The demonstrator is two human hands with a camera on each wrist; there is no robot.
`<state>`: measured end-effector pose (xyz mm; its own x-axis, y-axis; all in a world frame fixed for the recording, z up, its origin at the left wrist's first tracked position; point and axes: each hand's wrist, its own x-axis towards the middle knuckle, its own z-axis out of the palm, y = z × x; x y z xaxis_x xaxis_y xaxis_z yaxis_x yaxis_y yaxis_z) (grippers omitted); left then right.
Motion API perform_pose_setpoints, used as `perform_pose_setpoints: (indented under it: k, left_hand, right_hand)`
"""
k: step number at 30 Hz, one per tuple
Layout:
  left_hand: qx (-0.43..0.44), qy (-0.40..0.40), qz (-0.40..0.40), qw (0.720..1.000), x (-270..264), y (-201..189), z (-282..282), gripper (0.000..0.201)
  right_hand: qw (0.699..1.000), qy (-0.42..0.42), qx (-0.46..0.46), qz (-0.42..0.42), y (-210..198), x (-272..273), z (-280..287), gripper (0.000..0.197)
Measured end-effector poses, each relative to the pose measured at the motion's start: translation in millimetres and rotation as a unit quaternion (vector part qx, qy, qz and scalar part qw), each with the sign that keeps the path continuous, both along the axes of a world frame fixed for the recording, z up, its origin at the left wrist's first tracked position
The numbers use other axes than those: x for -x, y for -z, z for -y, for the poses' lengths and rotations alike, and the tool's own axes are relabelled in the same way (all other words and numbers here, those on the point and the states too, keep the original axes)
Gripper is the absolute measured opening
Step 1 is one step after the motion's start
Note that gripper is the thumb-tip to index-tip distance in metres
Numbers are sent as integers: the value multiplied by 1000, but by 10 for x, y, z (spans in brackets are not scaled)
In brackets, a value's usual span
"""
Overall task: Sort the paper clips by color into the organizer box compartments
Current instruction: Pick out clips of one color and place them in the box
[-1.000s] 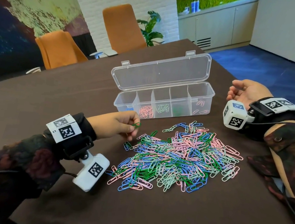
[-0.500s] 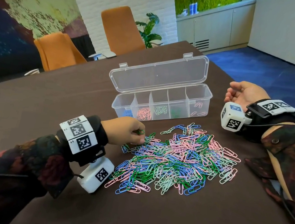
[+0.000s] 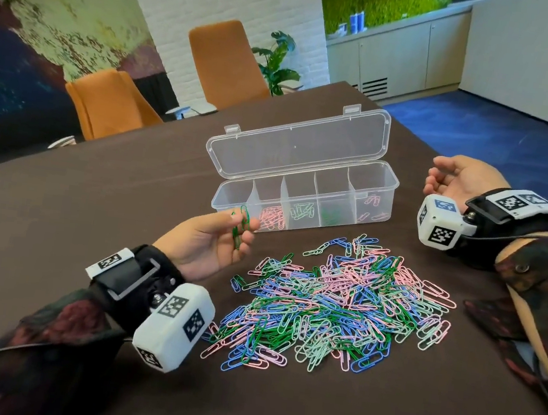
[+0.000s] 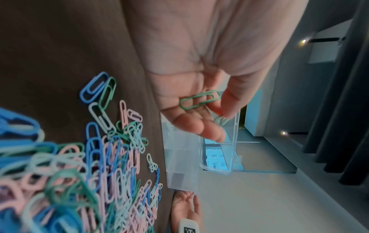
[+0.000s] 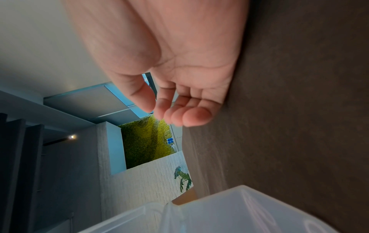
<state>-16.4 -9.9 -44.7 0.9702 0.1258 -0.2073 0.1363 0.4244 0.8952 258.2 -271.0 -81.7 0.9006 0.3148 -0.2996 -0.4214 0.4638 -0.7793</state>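
A heap of pink, blue, dark green and pale green paper clips (image 3: 333, 301) (image 4: 83, 170) lies on the dark table. Behind it stands the clear organizer box (image 3: 303, 207) (image 4: 183, 157) with its lid up; pink, pale green and dark green clips lie in separate compartments. My left hand (image 3: 217, 238) (image 4: 201, 107) is raised palm-up at the box's left end and pinches dark green clips (image 3: 241, 225) (image 4: 199, 100) between thumb and fingers. My right hand (image 3: 458, 181) (image 5: 173, 100) rests on its side to the right of the box, fingers loosely curled, holding nothing.
Two orange chairs (image 3: 221, 63) stand behind the table's far edge, with a potted plant (image 3: 278, 63) beyond. The table's right edge (image 3: 479, 156) runs just behind my right hand, over blue carpet. The box's corner (image 5: 229, 212) lies close to my right wrist.
My left hand dipped into the left edge of the heap, then lifted and turned palm-up toward the box with green clips pinched. The right hand stayed where it was.
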Motion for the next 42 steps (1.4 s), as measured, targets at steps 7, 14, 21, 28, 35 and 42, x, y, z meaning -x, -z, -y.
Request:
perform_pose_setpoints:
  k: [7, 14, 21, 28, 35, 42]
  left_hand:
    - [-124, 65, -25, 990, 24, -69, -64, 46]
    - [-711, 275, -85, 641, -39, -176, -148, 20]
    - [-745, 290, -73, 596, -104, -140, -56, 25]
    - [-204, 126, -16, 971, -66, -12, -145, 38]
    - [-238, 67, -85, 965, -155, -15, -29, 17]
    - [-722, 224, -102, 646, -289, -131, 144, 13]
  right_hand:
    - [1000, -3, 11, 3, -21, 26, 6, 13]
    - [1000, -2, 8, 1, -19, 17, 12, 13]
    - [1000, -8, -3, -3, -5, 11, 8, 11]
    - [1000, -7, -8, -11, 6, 3, 8, 11]
    - [1000, -4, -6, -6, 9, 0, 8, 11]
    - [1000, -9, -1, -1, 7, -3, 14, 10]
